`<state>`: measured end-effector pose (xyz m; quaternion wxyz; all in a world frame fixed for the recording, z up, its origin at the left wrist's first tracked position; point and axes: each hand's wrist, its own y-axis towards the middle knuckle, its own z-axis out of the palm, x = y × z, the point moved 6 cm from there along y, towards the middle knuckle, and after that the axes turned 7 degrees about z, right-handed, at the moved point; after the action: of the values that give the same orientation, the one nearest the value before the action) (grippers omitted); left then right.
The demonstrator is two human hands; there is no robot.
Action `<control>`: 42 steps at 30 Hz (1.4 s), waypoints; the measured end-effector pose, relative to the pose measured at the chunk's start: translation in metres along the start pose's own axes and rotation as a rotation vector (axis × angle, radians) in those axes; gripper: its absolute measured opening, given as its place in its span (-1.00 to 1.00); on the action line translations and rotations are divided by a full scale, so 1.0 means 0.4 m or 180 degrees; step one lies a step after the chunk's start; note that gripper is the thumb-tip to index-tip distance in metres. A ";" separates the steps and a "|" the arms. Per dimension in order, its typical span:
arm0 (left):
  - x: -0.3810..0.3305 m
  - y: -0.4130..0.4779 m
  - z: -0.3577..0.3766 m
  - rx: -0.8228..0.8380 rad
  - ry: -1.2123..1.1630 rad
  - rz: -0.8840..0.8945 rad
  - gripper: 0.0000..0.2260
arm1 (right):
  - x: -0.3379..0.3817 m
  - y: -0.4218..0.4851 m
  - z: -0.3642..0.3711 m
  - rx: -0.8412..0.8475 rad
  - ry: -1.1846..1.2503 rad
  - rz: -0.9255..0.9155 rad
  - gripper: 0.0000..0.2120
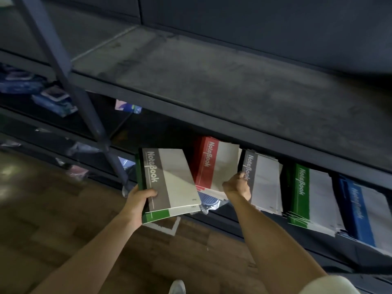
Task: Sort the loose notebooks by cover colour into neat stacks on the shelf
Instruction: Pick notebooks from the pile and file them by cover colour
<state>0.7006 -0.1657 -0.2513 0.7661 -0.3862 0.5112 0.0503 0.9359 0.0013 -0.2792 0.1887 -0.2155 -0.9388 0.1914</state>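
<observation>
My left hand (139, 198) grips a small pile of notebooks in front of the shelf: a grey-banded notebook (169, 179) on top, a green one (157, 216) beneath it. My right hand (237, 185) pinches the lower edge of a red notebook (209, 162) at the red stack on the lower shelf. To the right on that shelf lie a grey stack (263, 181), a green stack (307, 194) and a blue stack (364, 211), each fanned a little.
A bare dusty shelf board (212, 81) juts out above the stacks. A slanted metal post (84, 102) crosses at the left, with wrapped packets (53, 98) behind it. A blue packet (209, 201) lies under the red stack. Wooden floor (53, 209) lies below, my shoe (177, 287) on it.
</observation>
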 end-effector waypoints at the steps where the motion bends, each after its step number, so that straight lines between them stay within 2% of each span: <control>1: -0.003 -0.002 -0.001 0.0017 0.0026 -0.0003 -0.73 | 0.001 -0.007 -0.005 -0.0036 -0.0131 -0.0055 -0.64; 6: -0.005 -0.007 0.033 0.0195 -0.0031 -0.0009 -0.71 | 0.002 -0.034 -0.024 -0.0095 -0.0579 -0.0221 -0.54; 8: -0.003 -0.008 0.069 0.0320 -0.0020 0.0025 -0.71 | 0.012 -0.048 -0.019 0.0332 -0.0145 -0.0326 -0.53; 10: 0.000 -0.014 0.119 0.0423 0.0068 0.0099 -0.73 | 0.015 -0.070 0.000 0.1122 0.0762 -0.0238 -0.56; 12: 0.008 -0.022 0.171 0.0444 0.0201 0.0189 -0.73 | 0.003 -0.089 -0.005 0.1453 0.1006 -0.0202 -0.62; 16: 0.046 -0.035 0.266 0.0449 0.0298 0.0195 -0.81 | -0.073 -0.064 -0.050 0.0987 0.0816 -0.0419 -0.64; 20: 0.101 -0.050 0.342 0.0537 0.0270 -0.0032 -0.92 | -0.174 -0.021 -0.096 0.0802 0.1101 -0.0132 -0.65; 25: 0.140 -0.068 0.404 0.0680 0.0402 -0.0299 -0.78 | -0.273 0.034 -0.155 0.0569 0.1104 0.0135 -0.70; 31: 0.138 -0.074 0.406 0.0621 0.0526 -0.0152 -0.73 | -0.344 0.124 -0.192 0.0088 0.1107 0.0499 -0.75; 37: 0.142 -0.065 0.353 0.0409 0.0600 -0.0066 -0.69 | -0.314 0.153 -0.183 -0.0030 0.0870 0.0159 -0.64; 42: 0.132 -0.067 0.344 0.0411 0.0865 0.0177 -0.71 | -0.306 0.152 -0.164 0.0071 0.0524 -0.0102 -0.64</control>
<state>0.8407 -0.1126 -0.2556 0.7114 -0.3251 0.6229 -0.0143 1.0869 0.0119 -0.2832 0.2706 -0.2133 -0.9213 0.1804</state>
